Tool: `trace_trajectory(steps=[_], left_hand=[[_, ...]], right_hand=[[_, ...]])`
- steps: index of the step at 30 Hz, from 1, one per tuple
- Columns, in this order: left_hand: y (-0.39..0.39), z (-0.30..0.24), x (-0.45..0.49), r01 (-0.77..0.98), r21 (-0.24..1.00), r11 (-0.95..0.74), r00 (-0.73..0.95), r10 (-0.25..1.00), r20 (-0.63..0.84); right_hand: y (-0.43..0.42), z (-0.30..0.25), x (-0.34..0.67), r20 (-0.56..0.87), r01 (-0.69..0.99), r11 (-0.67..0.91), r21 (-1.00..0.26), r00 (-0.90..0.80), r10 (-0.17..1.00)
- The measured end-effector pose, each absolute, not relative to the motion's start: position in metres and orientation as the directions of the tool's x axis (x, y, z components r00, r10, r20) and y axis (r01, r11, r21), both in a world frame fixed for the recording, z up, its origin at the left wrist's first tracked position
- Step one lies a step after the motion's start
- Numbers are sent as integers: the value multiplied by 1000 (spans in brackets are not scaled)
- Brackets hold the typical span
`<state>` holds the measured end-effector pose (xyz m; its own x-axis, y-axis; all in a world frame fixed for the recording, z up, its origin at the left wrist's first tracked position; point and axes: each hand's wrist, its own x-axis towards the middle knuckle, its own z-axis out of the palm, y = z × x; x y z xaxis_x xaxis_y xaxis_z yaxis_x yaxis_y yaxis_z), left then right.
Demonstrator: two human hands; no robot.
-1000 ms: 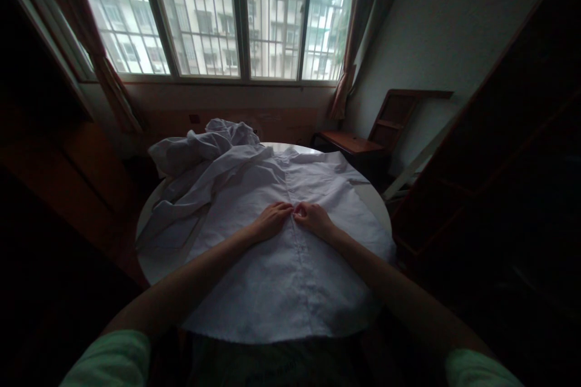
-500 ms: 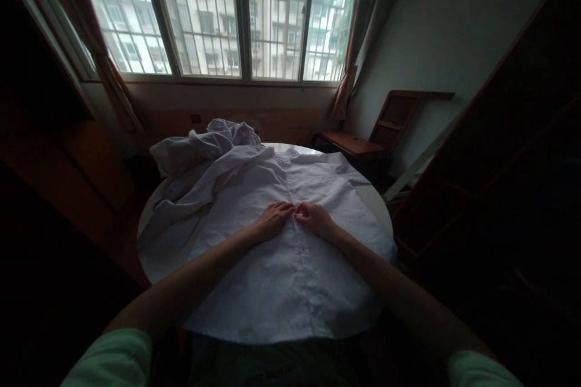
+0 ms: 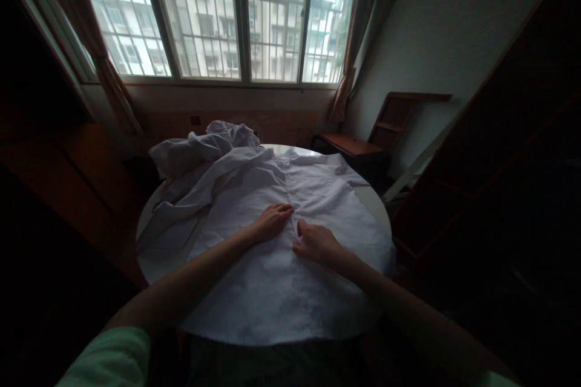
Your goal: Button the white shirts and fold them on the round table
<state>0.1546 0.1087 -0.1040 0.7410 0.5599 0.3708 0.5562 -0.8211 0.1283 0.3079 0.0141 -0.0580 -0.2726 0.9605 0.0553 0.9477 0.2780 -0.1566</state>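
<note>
A white button shirt (image 3: 318,193) lies spread flat over a round white table (image 3: 152,260), collar end away from me. My left hand (image 3: 271,221) rests on the cloth just left of the shirt's front placket, fingers bent and fingertips touching the fabric. My right hand (image 3: 316,242) sits on the placket a little nearer to me, fingers curled and pinching the fabric edge. More white cloth (image 3: 200,154) lies bunched at the table's far left, partly over the shirt's left sleeve.
A barred window (image 3: 227,12) with curtains fills the far wall. A wooden chair (image 3: 363,142) stands behind the table at the right. Dark wooden furniture (image 3: 499,133) rises on the right, and more dark furniture (image 3: 59,157) on the left.
My right hand has slid down the placket toward me, away from my left hand. The left hand has stayed where it was.
</note>
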Motion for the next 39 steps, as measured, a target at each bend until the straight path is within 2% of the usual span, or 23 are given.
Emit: trace_trajectory(steps=[3,6,8,11,14,18,22,28,39], left_hand=[[108,-105,155,559,126,-819,736,561,379],[107,-104,156,558,137,-818,729,562,390],[104,-101,155,560,154,-814,714,569,408],[94,-91,152,556,204,-806,686,583,435],[78,-79,148,486,265,-833,758,552,346],[53,-65,149,396,333,-856,852,477,215],[36,-59,154,444,366,-818,826,532,186],[31,-63,159,430,415,-802,823,537,185],[43,-73,161,449,547,-706,780,608,145]], right_hand=[[1,-56,305,31,952,282,-119,-281,959],[-6,-56,305,32,945,294,-144,-292,956],[-8,-58,308,45,933,298,-201,-295,954],[-8,-61,316,50,889,289,-354,-291,955],[-7,-64,325,33,866,238,-440,-249,968],[-5,-65,331,40,877,236,-419,-242,970],[-4,-66,331,54,867,247,-433,-249,967],[-2,-68,332,30,791,207,-576,-233,972],[-3,-67,334,46,685,162,-711,-185,982]])
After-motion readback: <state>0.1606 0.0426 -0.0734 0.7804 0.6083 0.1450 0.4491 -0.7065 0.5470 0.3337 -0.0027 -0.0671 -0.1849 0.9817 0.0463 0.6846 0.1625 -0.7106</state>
